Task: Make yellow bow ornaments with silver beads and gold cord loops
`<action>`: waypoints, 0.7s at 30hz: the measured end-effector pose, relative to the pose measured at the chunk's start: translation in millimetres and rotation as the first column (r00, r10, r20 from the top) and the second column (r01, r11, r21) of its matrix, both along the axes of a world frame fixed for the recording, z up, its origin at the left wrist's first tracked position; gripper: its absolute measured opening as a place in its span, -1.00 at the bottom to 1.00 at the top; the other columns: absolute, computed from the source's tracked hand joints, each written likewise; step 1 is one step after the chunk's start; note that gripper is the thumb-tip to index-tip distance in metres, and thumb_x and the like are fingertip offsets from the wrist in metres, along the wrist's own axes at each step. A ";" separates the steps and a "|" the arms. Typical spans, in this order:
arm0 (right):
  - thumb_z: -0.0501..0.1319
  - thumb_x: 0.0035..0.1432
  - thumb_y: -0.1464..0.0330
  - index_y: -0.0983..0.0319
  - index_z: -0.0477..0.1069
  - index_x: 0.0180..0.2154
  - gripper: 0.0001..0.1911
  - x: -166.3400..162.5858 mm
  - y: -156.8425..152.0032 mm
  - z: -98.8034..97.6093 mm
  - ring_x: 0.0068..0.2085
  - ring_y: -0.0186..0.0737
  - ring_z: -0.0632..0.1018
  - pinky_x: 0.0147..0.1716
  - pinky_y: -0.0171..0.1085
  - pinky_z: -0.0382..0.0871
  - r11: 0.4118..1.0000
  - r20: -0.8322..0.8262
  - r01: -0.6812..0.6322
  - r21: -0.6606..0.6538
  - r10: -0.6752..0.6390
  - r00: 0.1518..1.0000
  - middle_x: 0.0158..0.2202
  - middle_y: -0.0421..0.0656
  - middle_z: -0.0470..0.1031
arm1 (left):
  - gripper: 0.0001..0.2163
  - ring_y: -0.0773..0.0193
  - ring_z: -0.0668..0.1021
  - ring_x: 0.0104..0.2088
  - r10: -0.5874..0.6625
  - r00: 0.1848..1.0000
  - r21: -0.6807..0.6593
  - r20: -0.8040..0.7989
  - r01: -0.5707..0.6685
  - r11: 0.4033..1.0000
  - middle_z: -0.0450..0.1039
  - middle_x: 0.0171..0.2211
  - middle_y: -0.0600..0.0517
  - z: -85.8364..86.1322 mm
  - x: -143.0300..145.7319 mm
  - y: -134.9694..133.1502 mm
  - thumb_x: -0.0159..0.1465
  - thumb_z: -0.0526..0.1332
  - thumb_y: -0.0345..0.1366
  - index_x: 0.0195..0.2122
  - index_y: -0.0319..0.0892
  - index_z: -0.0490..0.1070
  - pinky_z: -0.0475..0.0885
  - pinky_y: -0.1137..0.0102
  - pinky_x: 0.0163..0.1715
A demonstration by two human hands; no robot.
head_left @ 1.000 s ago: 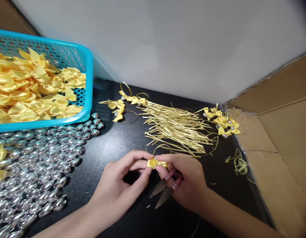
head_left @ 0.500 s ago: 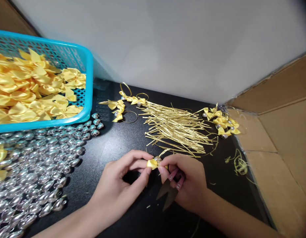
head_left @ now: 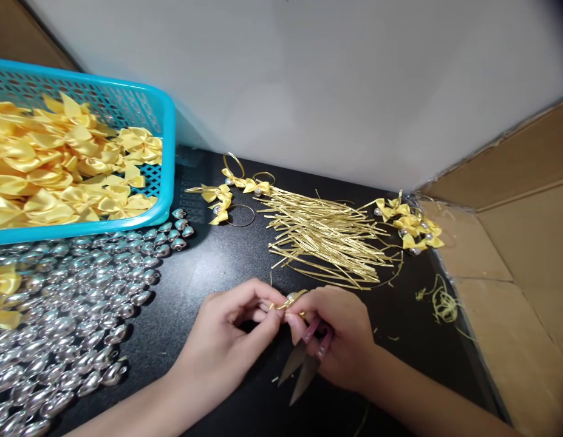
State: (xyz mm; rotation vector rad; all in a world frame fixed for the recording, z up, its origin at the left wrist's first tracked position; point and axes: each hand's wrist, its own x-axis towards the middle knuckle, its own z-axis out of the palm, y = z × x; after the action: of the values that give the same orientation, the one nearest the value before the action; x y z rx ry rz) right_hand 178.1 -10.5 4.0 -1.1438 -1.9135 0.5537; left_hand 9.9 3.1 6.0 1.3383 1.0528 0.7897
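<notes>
Between my fingertips is a small yellow ribbon bow with a silver bead and gold tie (head_left: 291, 299), mostly covered by the fingers. My left hand (head_left: 238, 328) pinches its left side with thumb and forefinger. On the other side, my right hand (head_left: 338, 334) grips the gold tie and bow. Thread snips (head_left: 303, 368) with pink handles also sit in my right palm, blades pointing down and apart. Just beyond the hands lies a pile of gold ties (head_left: 331, 237) on the black table.
A blue basket (head_left: 169, 164) of yellow bows stands at the left. Silver beads (head_left: 81, 315) spread in front of it. Bows with beads lie at the back (head_left: 217, 200) and right (head_left: 411, 227). Tangled thread (head_left: 445, 303) rests near the cardboard side (head_left: 513, 315).
The bow has turned between my fingers, so less yellow ribbon shows and the gold tie lies across it. The snips have swung slightly lower and left with my right hand.
</notes>
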 end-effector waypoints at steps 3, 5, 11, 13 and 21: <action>0.17 0.08 0.51 0.18 0.28 -0.46 -0.85 -1.1 -0.5 2.1 -0.62 -0.44 0.40 -0.55 -0.40 0.20 0.999 0.020 0.032 0.029 -0.032 0.999 -0.61 -0.34 0.43 | -0.88 0.40 0.60 -0.59 0.029 1.000 0.059 -0.004 -0.029 0.998 0.56 -0.60 0.15 2.3 1.2 -1.4 0.19 0.21 -0.49 -0.41 -0.14 0.48 0.46 0.61 -0.56; 0.17 0.10 0.49 0.18 0.27 -0.44 -0.86 -2.0 -1.4 2.5 -0.61 -0.44 0.40 -0.55 -0.41 0.20 0.998 0.027 0.046 0.040 -0.048 0.999 -0.60 -0.34 0.44 | -0.86 0.41 0.59 -0.60 0.054 0.998 0.100 -0.021 -0.052 0.994 0.57 -0.60 0.16 4.7 1.9 -2.0 0.16 0.22 -0.50 -0.43 -0.13 0.49 0.45 0.62 -0.58; 0.15 0.14 0.47 0.18 0.28 -0.39 -0.90 -3.6 -4.7 -1.3 -0.60 -0.44 0.41 -0.56 -0.42 0.21 0.999 0.005 0.053 0.006 -0.053 0.999 -0.57 -0.33 0.46 | -0.87 0.42 0.57 -0.60 0.102 0.994 0.142 -0.042 -0.095 0.985 0.57 -0.58 0.14 7.3 1.9 -3.8 0.14 0.23 -0.50 -0.45 -0.13 0.50 0.46 0.63 -0.57; 0.13 0.13 0.47 0.18 0.28 -0.39 -0.91 -2.5 -5.7 -2.1 -0.60 -0.44 0.41 -0.55 -0.41 0.21 0.999 -0.010 0.037 -0.003 -0.037 0.999 -0.57 -0.33 0.45 | -0.88 0.42 0.56 -0.60 0.107 0.993 0.134 -0.040 -0.101 0.986 0.56 -0.57 0.15 6.2 1.4 -4.0 0.13 0.24 -0.49 -0.44 -0.13 0.50 0.45 0.64 -0.57; 0.11 0.08 0.53 0.17 0.25 -0.39 -0.86 5.6 -5.8 1.4 -0.64 -0.45 0.32 -0.60 -0.41 0.18 0.998 -0.027 0.065 0.025 -0.064 0.998 -0.61 -0.36 0.34 | -0.93 0.47 0.52 -0.61 0.152 0.988 0.051 -0.024 -0.150 0.987 0.54 -0.57 0.15 1.3 0.4 -1.1 0.13 0.28 -0.45 -0.44 -0.14 0.50 0.41 0.67 -0.59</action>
State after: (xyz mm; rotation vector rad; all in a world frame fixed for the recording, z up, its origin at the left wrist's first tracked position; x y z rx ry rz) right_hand 183.8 -16.3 5.4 -1.1719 -1.8498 0.5049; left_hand 10.3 2.0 7.3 1.3247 1.1736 0.9166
